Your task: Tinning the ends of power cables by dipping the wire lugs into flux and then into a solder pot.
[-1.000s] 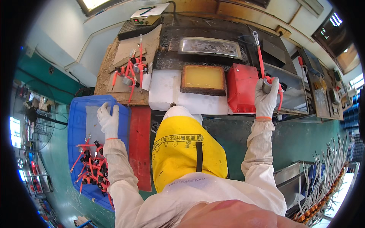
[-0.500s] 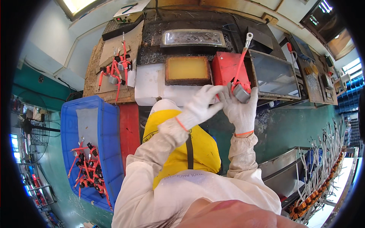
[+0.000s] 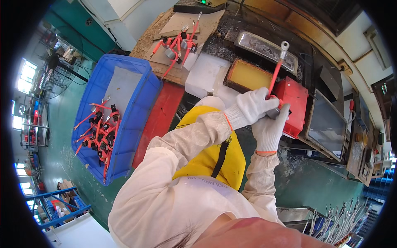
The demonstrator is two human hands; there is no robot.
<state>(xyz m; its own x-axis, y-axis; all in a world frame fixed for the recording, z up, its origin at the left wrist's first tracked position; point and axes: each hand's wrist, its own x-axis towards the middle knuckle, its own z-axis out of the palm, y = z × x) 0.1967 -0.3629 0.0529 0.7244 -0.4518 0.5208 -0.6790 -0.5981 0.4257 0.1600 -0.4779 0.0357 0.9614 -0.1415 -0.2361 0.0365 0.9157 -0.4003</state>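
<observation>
A red cable [image 3: 276,76] with a silver ring lug at its upper end stands up from between my white-gloved hands. At its lower end is a grey rounded part [image 3: 273,113], mostly covered by fingers. My right hand [image 3: 268,130] is closed around this lower end from the right. From the left, my left hand [image 3: 253,108] grips the base of the cable, fingers curled. Just beyond my hands stands a red box [image 3: 292,105]. A rusty-rimmed tray of yellow material [image 3: 251,76] lies to its left.
Several similar red cables [image 3: 178,44] lie on the bench board at the far left. A blue bin [image 3: 145,89] at left holds more. A metal-rimmed trough [image 3: 268,50] sits behind the yellow tray. A dark-topped framed box [image 3: 326,122] stands at right.
The view has turned, so the bench sits tilted. My left hand has closed on the cable's base; half a second ago it was apart from the cable, beside my right hand.
</observation>
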